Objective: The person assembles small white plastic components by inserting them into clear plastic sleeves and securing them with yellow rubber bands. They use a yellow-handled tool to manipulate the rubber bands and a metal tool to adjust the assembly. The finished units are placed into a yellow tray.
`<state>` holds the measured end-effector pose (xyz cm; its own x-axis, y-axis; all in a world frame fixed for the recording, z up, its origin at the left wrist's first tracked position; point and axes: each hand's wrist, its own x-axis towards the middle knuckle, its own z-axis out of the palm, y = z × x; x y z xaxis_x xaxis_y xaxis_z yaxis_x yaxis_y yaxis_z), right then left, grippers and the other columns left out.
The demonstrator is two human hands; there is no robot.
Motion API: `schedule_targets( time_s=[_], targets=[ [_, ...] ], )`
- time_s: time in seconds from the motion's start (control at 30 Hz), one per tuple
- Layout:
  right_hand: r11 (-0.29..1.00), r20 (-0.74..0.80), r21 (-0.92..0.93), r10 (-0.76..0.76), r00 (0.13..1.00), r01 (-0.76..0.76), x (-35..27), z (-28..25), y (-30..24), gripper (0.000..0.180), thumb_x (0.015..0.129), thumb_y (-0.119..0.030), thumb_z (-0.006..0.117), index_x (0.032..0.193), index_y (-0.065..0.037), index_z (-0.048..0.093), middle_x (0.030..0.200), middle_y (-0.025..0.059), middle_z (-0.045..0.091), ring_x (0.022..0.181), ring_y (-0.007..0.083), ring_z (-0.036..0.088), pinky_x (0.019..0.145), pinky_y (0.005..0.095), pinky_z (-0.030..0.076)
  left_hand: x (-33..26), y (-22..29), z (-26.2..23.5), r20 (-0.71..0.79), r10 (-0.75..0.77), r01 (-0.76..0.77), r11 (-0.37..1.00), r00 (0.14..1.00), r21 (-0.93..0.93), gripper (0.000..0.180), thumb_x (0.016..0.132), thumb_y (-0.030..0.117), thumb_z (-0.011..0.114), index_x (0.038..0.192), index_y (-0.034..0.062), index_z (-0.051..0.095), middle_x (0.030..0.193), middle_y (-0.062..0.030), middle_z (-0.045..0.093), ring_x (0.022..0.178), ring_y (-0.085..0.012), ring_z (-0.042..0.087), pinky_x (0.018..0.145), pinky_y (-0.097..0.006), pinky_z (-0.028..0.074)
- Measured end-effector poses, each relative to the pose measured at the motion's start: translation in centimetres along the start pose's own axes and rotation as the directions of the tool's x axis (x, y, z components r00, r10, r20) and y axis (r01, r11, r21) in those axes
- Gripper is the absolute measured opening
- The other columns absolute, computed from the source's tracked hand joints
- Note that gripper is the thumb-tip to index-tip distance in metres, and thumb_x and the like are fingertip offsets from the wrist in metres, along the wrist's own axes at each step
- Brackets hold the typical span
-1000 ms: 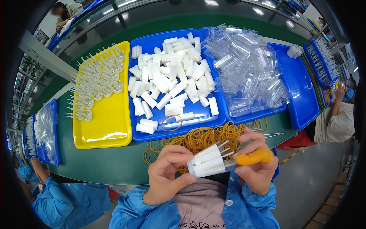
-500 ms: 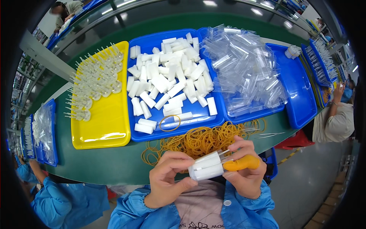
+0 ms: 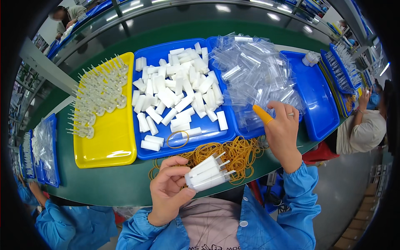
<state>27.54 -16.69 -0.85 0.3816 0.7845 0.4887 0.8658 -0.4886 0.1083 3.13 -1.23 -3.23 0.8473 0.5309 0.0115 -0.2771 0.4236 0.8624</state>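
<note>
Head view: we see our left hand (image 3: pixel 168 191) closed around a bundle of white plastic pieces (image 3: pixel 207 173) above the bench (image 3: pixel 104 187) edge, beside the rubber bands (image 3: pixel 233 152). Our right hand (image 3: pixel 283 129), fingers spread and holding nothing, rests on the clear bags (image 3: pixel 254 75).

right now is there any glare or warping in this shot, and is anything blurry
Head view: ceiling lights glare in bright patches on the dark belt up top and glint on the yellow tray; fisheye bends the green table edge and leaves black corners; the left hand, its white bundle and the right hand look sharp; the rim is squeezed.
</note>
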Motion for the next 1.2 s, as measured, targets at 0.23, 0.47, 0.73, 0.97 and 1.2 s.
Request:
schedule_targets(
  time_s=[0.23, 0.47, 0.73, 0.97, 1.2],
  targets=[
    [0.838, -0.102, 0.514, 0.272, 0.957, -0.183, -0.5, -0.3, -0.1, 0.027, 0.071, 0.002, 0.065, 0.097, -0.006, 0.066, 0.095, 0.0076, 0.057, 0.083, 0.0214, 0.055, 0.073, 0.0334, 0.045, 0.1, 0.1, 0.1, -0.014, -0.031, 0.031, 0.999, 0.999, -0.039, 0.038, 0.073, -0.006, 0.066, 0.109, -0.0063, 0.052, 0.128, -0.0147, 0.038, 0.111, -0.0241, 0.053, 0.095, -0.038, 0.046],
    [-0.322, 0.379, 0.916, 0.507, 0.774, -0.238, -1.9, -3.1, -5.7, 0.024, 0.078, 0.003, 0.056, 0.101, 0.0, 0.054, 0.086, 0.0099, 0.059, 0.078, 0.0143, 0.06, 0.072, 0.0273, 0.05, 0.3, 0.1, 0.5, 0.041, 0.088, -0.093, 0.986, 0.995, 0.137, 0.041, 0.069, -0.005, 0.072, 0.107, -0.0057, 0.055, 0.126, -0.0184, 0.041, 0.11, -0.0243, 0.053, 0.093, -0.036, 0.047],
    [-0.245, 0.403, 0.915, 0.496, 0.769, -0.321, -2.0, -3.9, -6.6, 0.01, 0.08, -0.005, 0.061, 0.087, -0.001, 0.056, 0.073, 0.0057, 0.059, 0.057, 0.0082, 0.054, 0.053, 0.0202, 0.045, 0.1, 0.3, 0.6, 0.11, 0.275, -0.295, 0.852, 0.955, 0.432, 0.04, 0.064, 0.0, 0.078, 0.101, -0.0027, 0.062, 0.109, -0.0188, 0.057, 0.099, -0.024, 0.058, 0.084, -0.033, 0.048],
    [-0.303, 0.494, 0.867, 0.416, 0.763, -0.396, -2.1, -4.1, -6.5, 0.008, 0.08, -0.003, 0.062, 0.083, -0.001, 0.056, 0.072, 0.0044, 0.06, 0.058, 0.0064, 0.053, 0.052, 0.0195, 0.043, 0.2, 0.4, 1.0, 0.17, 0.327, -0.365, 0.76, 0.93, 0.538, 0.039, 0.062, 0.001, 0.08, 0.098, -0.0007, 0.064, 0.106, -0.0176, 0.06, 0.093, -0.0242, 0.061, 0.079, -0.031, 0.049],
    [-0.374, 0.516, 0.844, 0.375, 0.77, -0.383, -2.0, -4.0, -7.0, 0.011, 0.078, -0.001, 0.066, 0.085, -0.001, 0.057, 0.077, 0.0048, 0.062, 0.065, 0.0067, 0.056, 0.058, 0.0197, 0.044, 0.1, 1.6, 2.0, 0.254, 0.318, -0.401, 0.596, 0.914, 0.696, 0.044, 0.063, 0.003, 0.079, 0.105, 0.0002, 0.063, 0.104, -0.0164, 0.059, 0.088, -0.0257, 0.061, 0.074, -0.03, 0.05]
  ],
)
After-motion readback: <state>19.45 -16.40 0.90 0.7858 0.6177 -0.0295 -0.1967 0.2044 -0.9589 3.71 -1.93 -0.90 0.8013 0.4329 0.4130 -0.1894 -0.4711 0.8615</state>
